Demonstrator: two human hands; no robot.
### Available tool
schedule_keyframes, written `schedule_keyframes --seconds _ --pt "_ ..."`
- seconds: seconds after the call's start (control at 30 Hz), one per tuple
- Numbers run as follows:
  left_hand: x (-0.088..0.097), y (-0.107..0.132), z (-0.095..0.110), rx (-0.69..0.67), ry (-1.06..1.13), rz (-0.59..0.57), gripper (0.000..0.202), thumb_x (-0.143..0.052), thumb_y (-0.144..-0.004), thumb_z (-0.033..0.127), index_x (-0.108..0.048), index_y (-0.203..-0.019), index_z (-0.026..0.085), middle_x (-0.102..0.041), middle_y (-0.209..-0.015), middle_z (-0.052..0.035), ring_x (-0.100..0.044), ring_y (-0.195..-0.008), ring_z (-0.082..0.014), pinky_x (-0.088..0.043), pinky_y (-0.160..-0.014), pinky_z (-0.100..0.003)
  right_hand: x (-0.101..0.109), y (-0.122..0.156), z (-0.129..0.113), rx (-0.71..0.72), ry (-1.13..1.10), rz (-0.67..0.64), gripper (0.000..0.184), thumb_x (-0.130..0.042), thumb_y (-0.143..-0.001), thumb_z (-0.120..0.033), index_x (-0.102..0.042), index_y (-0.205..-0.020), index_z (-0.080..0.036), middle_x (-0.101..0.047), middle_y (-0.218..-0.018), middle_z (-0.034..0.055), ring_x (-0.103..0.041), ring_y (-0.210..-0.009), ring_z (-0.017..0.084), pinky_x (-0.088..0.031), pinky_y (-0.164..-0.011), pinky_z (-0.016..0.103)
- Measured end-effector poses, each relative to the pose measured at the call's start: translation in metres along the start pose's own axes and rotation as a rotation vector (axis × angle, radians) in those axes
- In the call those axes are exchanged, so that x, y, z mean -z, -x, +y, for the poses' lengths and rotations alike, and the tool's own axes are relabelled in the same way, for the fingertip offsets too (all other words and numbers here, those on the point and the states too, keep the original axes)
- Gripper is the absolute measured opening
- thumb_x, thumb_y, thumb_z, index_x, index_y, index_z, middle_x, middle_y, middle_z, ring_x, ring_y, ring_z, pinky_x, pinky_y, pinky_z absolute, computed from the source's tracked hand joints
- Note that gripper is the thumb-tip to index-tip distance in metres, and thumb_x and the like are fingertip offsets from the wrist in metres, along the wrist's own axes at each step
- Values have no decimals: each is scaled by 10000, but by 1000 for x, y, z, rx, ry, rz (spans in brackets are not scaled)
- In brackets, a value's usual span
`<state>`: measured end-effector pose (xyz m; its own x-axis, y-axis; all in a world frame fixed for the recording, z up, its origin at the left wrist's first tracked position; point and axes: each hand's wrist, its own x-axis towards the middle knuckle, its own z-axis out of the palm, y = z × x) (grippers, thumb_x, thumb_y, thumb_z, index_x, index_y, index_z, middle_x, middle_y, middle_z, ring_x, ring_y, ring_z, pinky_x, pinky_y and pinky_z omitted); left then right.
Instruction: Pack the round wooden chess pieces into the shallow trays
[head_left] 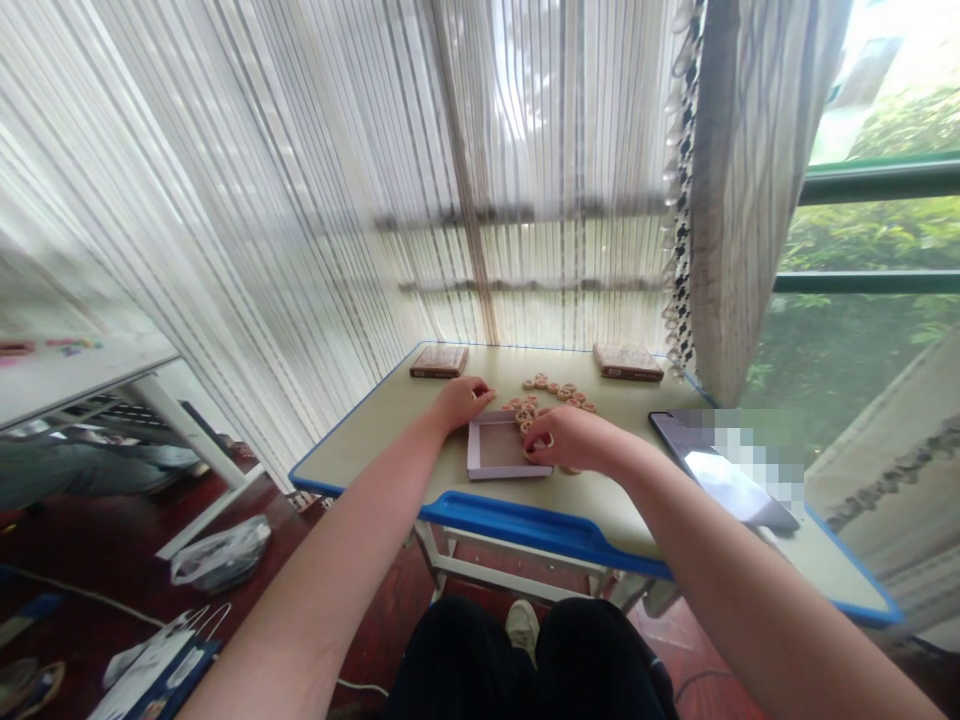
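Holding the right hand point(571, 437), bent at the fingers, over the right side of the open box point(504, 472), and resting the left hand point(460, 402), loosely curled, near its far left corner; leaving any grip in either impossible to tell. Facing round wooden pieces point(541, 382), scattered on the table point(367, 430) beyond the box.

Left hand point(463, 401) curled, right hand point(571, 438) angled inward
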<state>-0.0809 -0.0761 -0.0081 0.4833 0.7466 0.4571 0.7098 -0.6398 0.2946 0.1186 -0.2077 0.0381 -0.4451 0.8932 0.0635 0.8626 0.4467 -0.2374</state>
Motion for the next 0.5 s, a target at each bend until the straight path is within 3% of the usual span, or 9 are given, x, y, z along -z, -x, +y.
schedule_keyframes --seconds 0.13,0.5 --pt "1 1 1 29 -15 -25 336 -482 -802 427 -686 -833 162 -685 -784 -49 -590 -689 -148 -432 -640 -244 5 2 -2 -60 68 0 191 -600 -694 -329 -705 -841 -267 -682 -808 6 -579 -693 148 -369 -574 229" --pt "6 3 6 10 -10 -9 344 -481 -805 426 -694 -792 156 -680 -727 -49 -583 -654 -145 -410 -607 -244 -2 -1 1 2 101 102 156 -617 -670 -300 -703 -794 -265 -689 -839 15 -586 -726 169 -380 -583 238"
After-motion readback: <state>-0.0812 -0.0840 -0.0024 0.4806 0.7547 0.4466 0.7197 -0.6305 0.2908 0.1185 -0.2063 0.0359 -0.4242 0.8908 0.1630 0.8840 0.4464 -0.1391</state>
